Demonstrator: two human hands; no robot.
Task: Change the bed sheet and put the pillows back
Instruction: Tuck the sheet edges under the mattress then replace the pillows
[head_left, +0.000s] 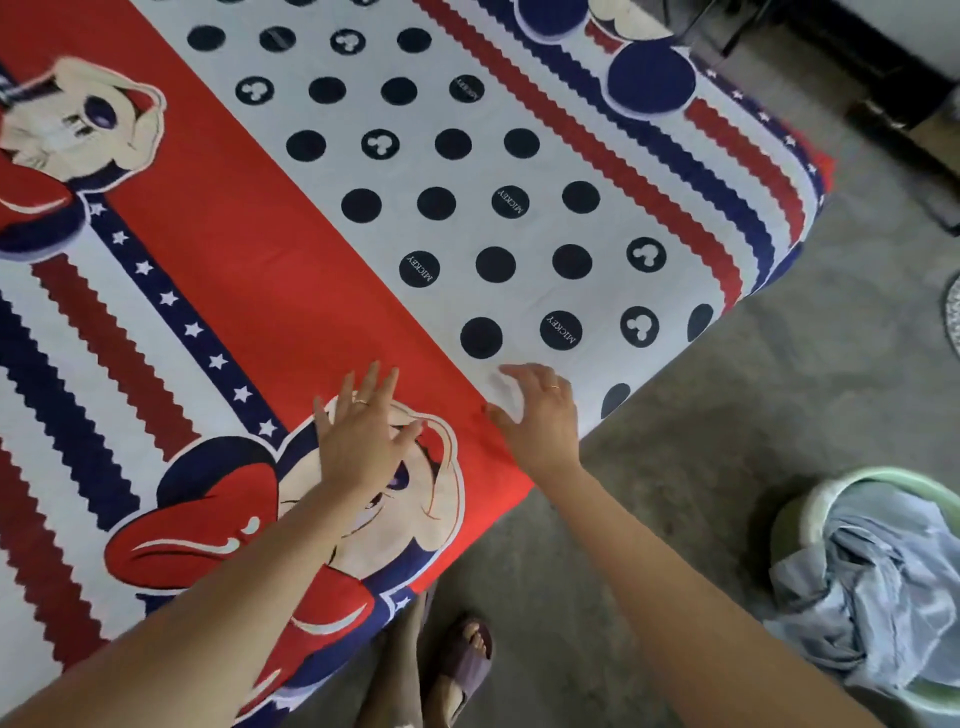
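Observation:
A red, white and navy cartoon-print bed sheet lies flat over the bed, with dots, zigzag stripes and stars. My left hand rests on it near the bed's near edge, fingers spread and straight. My right hand lies a little to the right at the same edge, fingers loosely bent over the sheet, holding nothing that I can see. No pillows are in view.
A pale green basket holding crumpled light-blue cloth stands on the concrete floor at right. My sandalled foot is beside the bed. Dark furniture sits at the far right.

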